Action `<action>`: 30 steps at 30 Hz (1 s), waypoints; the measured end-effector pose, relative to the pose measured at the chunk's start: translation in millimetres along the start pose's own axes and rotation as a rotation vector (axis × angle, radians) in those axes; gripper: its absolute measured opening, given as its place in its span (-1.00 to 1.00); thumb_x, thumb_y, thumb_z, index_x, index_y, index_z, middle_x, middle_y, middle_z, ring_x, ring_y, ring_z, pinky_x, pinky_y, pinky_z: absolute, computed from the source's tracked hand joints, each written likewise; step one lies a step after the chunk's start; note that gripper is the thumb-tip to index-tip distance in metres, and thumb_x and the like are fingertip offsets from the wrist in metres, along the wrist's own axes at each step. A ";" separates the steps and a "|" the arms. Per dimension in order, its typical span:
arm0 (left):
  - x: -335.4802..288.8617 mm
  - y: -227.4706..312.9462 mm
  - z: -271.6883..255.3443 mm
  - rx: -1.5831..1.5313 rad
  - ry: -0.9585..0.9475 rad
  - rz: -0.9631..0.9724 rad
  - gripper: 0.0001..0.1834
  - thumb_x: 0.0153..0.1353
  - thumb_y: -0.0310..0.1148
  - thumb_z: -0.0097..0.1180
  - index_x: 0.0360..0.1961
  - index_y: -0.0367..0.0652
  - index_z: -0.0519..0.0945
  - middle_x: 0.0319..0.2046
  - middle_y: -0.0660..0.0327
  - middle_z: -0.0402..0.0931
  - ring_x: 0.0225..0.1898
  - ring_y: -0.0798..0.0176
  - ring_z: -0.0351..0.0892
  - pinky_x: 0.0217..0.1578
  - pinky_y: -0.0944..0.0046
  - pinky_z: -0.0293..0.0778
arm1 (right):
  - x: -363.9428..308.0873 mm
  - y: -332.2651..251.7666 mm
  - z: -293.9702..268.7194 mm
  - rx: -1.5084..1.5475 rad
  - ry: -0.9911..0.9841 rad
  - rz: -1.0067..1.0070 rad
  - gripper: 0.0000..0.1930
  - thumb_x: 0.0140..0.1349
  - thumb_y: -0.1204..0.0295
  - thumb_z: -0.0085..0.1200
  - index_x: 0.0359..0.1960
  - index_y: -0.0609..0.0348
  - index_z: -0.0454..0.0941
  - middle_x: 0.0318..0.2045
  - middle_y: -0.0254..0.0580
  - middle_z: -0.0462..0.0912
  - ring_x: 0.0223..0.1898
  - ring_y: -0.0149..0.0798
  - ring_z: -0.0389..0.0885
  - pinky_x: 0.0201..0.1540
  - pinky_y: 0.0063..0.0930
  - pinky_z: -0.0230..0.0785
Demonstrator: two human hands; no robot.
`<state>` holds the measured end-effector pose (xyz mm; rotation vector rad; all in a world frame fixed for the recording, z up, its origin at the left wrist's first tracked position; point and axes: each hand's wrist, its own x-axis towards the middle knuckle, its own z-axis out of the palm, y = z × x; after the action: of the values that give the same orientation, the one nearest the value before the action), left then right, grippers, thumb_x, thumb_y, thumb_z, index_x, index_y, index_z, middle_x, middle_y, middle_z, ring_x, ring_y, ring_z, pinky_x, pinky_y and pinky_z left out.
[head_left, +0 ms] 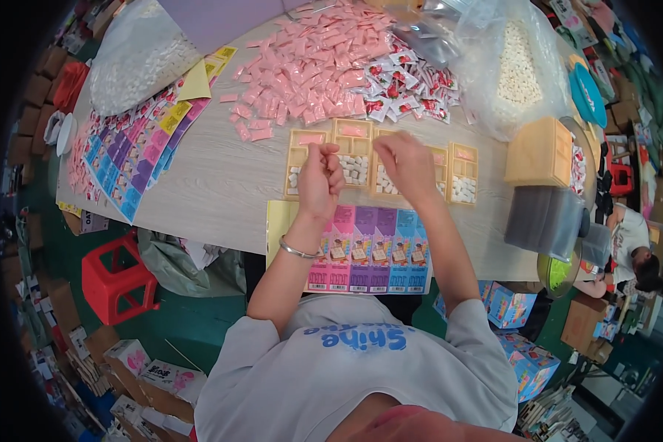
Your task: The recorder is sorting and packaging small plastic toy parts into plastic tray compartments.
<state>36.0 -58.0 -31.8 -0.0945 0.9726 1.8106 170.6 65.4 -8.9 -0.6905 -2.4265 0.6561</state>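
Several small cream plastic trays [462, 168] with compartments stand in a row on the table. White pieces [463, 189] fill their near compartments, and pink packets [352, 130] lie in some far ones. My left hand [323, 178] hovers over the left end of the row, fingers curled; whatever they hold is hidden. Above the middle trays, my right hand [407, 162] points its fingers down, pressed together, and I cannot make out anything in them. Beyond the trays spread a heap of pink packets [302, 70] and a smaller pile of red-and-white packets [401, 92].
Colourful printed card sheets [372, 254] lie at the near table edge, more sheets [136, 158] at the left. Bags of white pieces [519, 66] stand at the back. Stacked cream trays [539, 153] and clear plastic boxes [541, 221] sit right. A red stool [118, 276] stands on the floor.
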 end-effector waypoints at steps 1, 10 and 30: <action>-1.5 5.3 -1.4 -0.039 -0.053 -0.031 -0.55 0.55 0.04 -0.24 -0.08 -0.13 0.49 -0.56 0.43 0.18 -0.65 0.53 0.06 -0.68 0.51 0.00 | 11.8 10.8 6.6 -0.035 0.071 -0.035 -0.82 0.12 0.50 0.29 -0.22 0.12 0.71 -0.36 -0.14 0.64 -0.37 -0.09 0.64 -0.31 -0.27 0.50; -18.4 26.8 -20.2 0.083 -0.435 -0.228 -0.14 0.42 0.38 -0.59 0.14 -0.19 0.41 -0.56 0.45 0.12 -0.65 0.56 -0.01 -0.68 0.51 -0.06 | 21.5 -59.4 -3.3 0.286 -0.076 0.051 -0.83 0.10 0.37 0.31 -0.28 0.10 0.74 -0.41 -0.19 0.64 -0.35 -0.11 0.63 -0.28 -0.25 0.49; -23.4 57.7 -66.5 -0.509 -0.206 -0.114 -0.25 0.43 0.25 -0.24 0.14 -0.30 0.48 -0.44 0.27 0.38 -0.47 0.37 0.34 -0.50 0.45 0.32 | 72.0 -32.9 76.5 -0.238 -0.187 -0.276 -0.88 0.15 0.44 0.26 -0.27 0.12 0.72 -0.40 -0.24 0.65 -0.45 -0.12 0.64 -0.38 -0.31 0.48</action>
<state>-23.7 -126.8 -32.3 -0.2672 0.3405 1.8807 61.4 59.8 -21.7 -0.3844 -2.7352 0.3365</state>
